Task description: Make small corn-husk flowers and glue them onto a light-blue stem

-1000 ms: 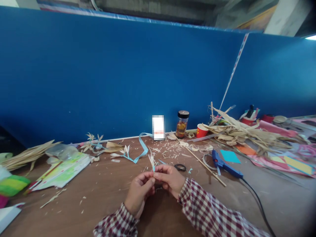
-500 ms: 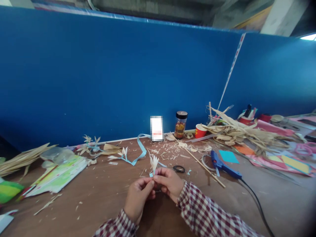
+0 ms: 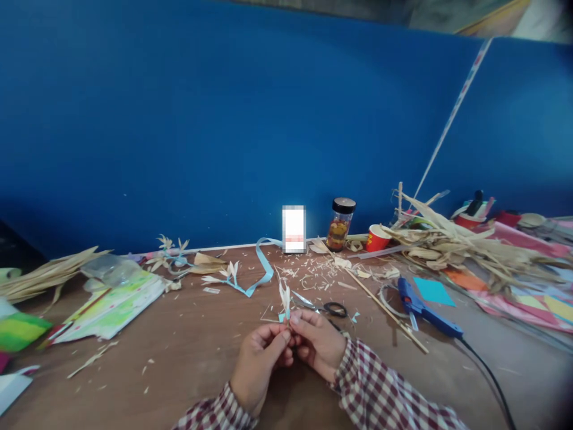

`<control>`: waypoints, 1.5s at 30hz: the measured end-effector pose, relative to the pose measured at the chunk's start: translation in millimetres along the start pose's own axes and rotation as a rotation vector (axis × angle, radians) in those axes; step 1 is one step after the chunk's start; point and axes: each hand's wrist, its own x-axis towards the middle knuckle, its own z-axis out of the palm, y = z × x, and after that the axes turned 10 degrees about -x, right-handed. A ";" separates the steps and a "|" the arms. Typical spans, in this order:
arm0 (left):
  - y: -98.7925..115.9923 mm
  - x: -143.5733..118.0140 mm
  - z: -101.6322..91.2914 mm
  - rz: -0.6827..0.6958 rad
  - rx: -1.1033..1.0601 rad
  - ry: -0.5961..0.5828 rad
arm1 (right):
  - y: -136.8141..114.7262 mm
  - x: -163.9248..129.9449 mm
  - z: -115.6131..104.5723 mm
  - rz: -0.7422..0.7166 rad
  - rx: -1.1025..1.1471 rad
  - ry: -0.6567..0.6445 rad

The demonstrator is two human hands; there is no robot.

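Observation:
A small corn-husk flower (image 3: pixel 285 297) with pale pointed petals stands upright between my hands, with a bit of light blue at its base. My left hand (image 3: pixel 264 355) pinches its lower end between thumb and fingertips. Just beside it, my right hand (image 3: pixel 319 340) is closed on the flower's base too. The stem inside the fingers is hidden. Behind my right hand lie scissors (image 3: pixel 335 309), partly covered. Further back, a light blue ribbon (image 3: pixel 265 269) curls over the table next to a finished-looking flower sprig (image 3: pixel 230 275).
A blue glue gun (image 3: pixel 427 310) with a black cord lies at right, near a thin stick (image 3: pixel 380 304). Behind are a jar (image 3: pixel 340 226), a red paper cup (image 3: pixel 378 239) and a husk pile (image 3: pixel 447 239). Painted paper (image 3: pixel 116 307) lies left. Husk scraps litter the table (image 3: pixel 188 358).
The view has shifted, so the table things sit further right. The flower has turned and looks narrower. More of the scissors shows behind my right hand. Both hands keep their pinch.

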 end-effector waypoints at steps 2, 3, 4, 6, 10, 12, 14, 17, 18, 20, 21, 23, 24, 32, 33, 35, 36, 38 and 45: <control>-0.3 -0.3 0.4 -0.004 0.005 -0.002 | 0.9 -0.3 1.0 -0.004 0.012 0.011; -0.3 -0.7 0.9 -0.005 0.007 0.003 | 0.9 -0.5 1.5 -0.008 0.017 0.017; -0.2 -1.3 1.5 -0.006 0.007 0.008 | 0.8 -0.7 2.0 -0.010 0.022 0.023; 0.0 -2.4 2.7 -0.013 0.003 0.012 | 0.4 -1.0 2.6 -0.009 0.027 0.032; -0.9 -3.2 3.4 -0.023 -0.029 0.002 | 0.9 -1.2 1.4 -0.017 0.031 0.023; -1.6 -2.8 3.1 -0.015 -0.027 0.006 | 1.7 -1.3 0.2 -0.023 0.032 0.013; -2.2 -2.4 3.0 -0.008 -0.014 0.014 | 2.6 -1.6 -0.8 -0.026 0.032 0.007; -2.6 -2.2 3.3 -0.007 -0.005 0.019 | 3.3 -1.8 -1.3 -0.024 0.029 -0.005; -2.7 -2.2 3.4 -0.007 -0.001 0.022 | 3.4 -1.8 -1.2 -0.022 0.028 -0.011; -3.0 -2.2 3.2 -0.004 0.009 0.025 | 3.3 -1.7 -1.1 -0.021 0.028 -0.020; -3.2 -2.4 3.1 0.001 0.014 0.026 | 3.2 -1.7 -1.0 -0.021 0.029 -0.022; -3.8 -2.8 2.8 0.017 0.022 0.022 | 3.1 -1.9 -1.0 -0.024 0.028 -0.020; -4.0 -3.0 2.7 0.023 0.026 0.020 | 3.1 -2.1 -1.0 -0.025 0.025 -0.018; -6.7 -2.1 0.0 0.096 0.156 0.018 | 5.8 -0.8 -1.7 -0.063 -0.069 0.023; -6.6 -2.2 -0.6 0.123 0.207 0.021 | 5.4 -0.6 -1.4 -0.074 -0.095 0.048; -5.5 -2.8 -1.2 0.172 0.325 0.027 | 4.0 -0.7 -0.5 -0.112 -0.157 0.086; -4.7 -3.3 -1.0 0.190 0.380 0.030 | 3.1 -1.0 0.1 -0.136 -0.190 0.097; -3.1 -4.6 0.0 0.214 0.463 0.033 | 1.7 -1.5 1.3 -0.173 -0.238 0.107; -3.9 -8.4 3.6 0.241 0.526 -0.011 | 3.4 -0.3 0.2 -0.157 -0.215 0.101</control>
